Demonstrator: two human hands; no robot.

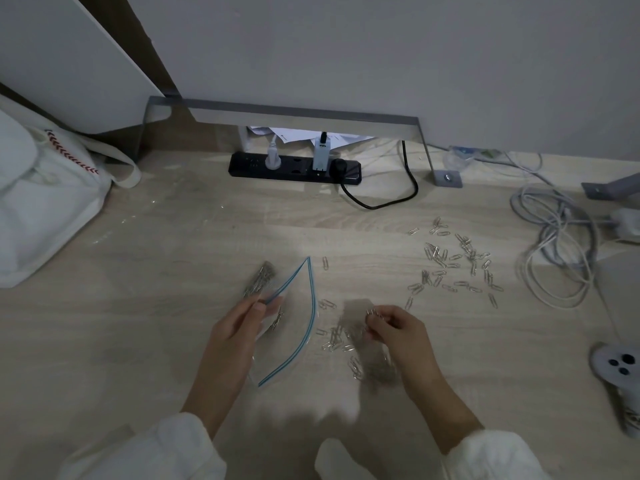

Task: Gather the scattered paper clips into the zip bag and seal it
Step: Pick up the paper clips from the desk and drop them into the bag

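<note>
**Q:** What sits furthest left?
**A:** A white cloth tote [52,202] with red stitch marks slumps on a pale wood surface [138,341]. Its contents cannot be seen.

**Q:** Where is the zip bag, and what is in it?
**A:** The clear zip bag [294,341] lies on the surface, left of centre. Its blue-lined mouth gapes wide toward the right. The left hand [239,327] pinches one lip of the mouth between thumb and fingers. Inside, bagged clips [260,279] are packed into the far corner, and a few more lie just beyond the thumb. Behind the bag, by the wall, is a black power strip [294,168] with plugs in it.

**Q:** What is outside the bag?
**A:** A single clip [325,263] lies just beside the mouth's far tip. A loose pile [337,337] lies on the surface just right of the mouth, between the two hands.

**Q:** And the right hand?
**A:** The right hand [398,327] is near the pile, its fingers curled. The fingertips pinch a small bunch, the held clips [374,312], outside the bag.

**Q:** Further right?
**A:** Scattered clips [457,265] spread widely, well apart from the bag. Past them lies a coil of grey cables [554,254]. A grey controller [614,363] sits at the right edge.
</note>
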